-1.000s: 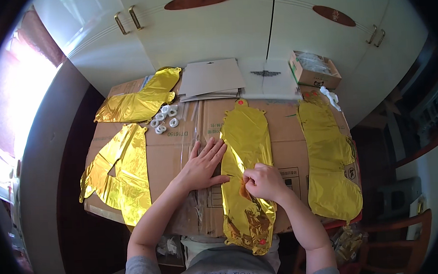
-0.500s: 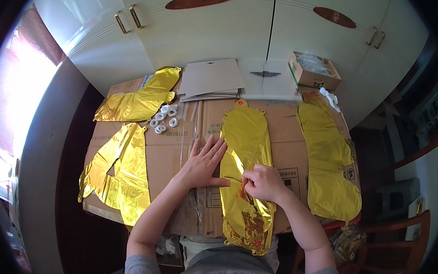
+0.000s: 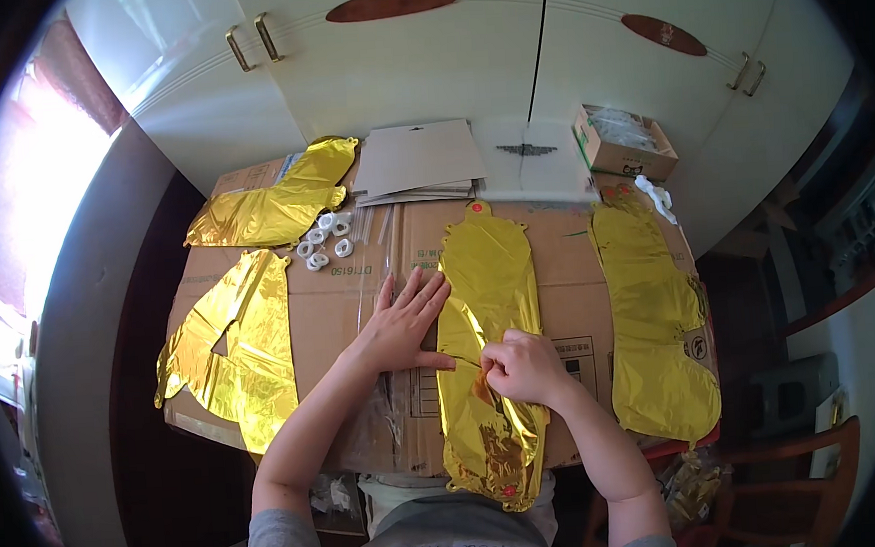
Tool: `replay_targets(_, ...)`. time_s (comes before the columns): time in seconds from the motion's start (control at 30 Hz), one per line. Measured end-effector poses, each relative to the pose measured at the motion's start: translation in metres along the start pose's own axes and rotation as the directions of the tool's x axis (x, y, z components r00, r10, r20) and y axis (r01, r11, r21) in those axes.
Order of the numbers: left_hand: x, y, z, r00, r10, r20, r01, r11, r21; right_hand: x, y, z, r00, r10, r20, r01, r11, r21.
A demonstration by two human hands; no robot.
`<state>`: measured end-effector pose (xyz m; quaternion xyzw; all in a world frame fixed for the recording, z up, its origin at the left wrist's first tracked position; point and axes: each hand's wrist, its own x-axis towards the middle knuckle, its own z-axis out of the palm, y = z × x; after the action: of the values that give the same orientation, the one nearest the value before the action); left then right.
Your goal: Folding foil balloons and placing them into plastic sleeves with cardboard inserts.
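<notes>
A flat gold foil balloon (image 3: 490, 280), long and uninflated, lies upright in front of me, its lower end overhanging the table's near edge. My left hand (image 3: 403, 326) rests flat at its left edge with fingers spread. Against the balloon's lower middle, my right hand (image 3: 525, 368) is curled closed, knuckles up; whatever its fingers may hold is hidden beneath it. The foil is creased and shows a reddish-brown patch beside those fingers. Another gold balloon shaped like an A (image 3: 251, 335) lies left, a bent gold balloon (image 3: 278, 203) behind it, and a further gold balloon (image 3: 651, 331) at the right.
Cardboard (image 3: 567, 256) covers the table. White ribbon rolls (image 3: 343, 247) sit near a stack of grey boards (image 3: 421, 159). At the back right are a small box of clear packets (image 3: 659, 155) and a white crumpled strip (image 3: 655, 200). A wooden chair (image 3: 802, 492) stands lower right.
The whole view has shifted very slightly. Both hands keep their places on the balloon, and nothing has been picked up or let go.
</notes>
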<state>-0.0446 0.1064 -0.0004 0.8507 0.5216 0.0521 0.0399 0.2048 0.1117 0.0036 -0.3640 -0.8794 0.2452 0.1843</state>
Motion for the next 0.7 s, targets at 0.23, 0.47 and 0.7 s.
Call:
replay_targets(0.23,0.0036,-0.0025,0.0015,1.0,-0.011,0.028,0.011,1.0,-0.027,-0.0004,0.0025,0.0019,1.0,-0.001,0.006,0.001,1.0,-0.015)
replay_targets(0.47,0.0062,-0.0025,0.0006,0.999,-0.014,0.048,0.015,1.0,-0.016,-0.0013,0.0053,0.0041,1.0,0.005,0.019,-0.004,1.0,-0.027)
replay_targets(0.7,0.0068,-0.0031,0.0011,0.998,-0.019,0.052,0.019,1.0,0.003,-0.0014,0.0049,0.0049,1.0,0.006,0.027,-0.005,1.0,-0.03)
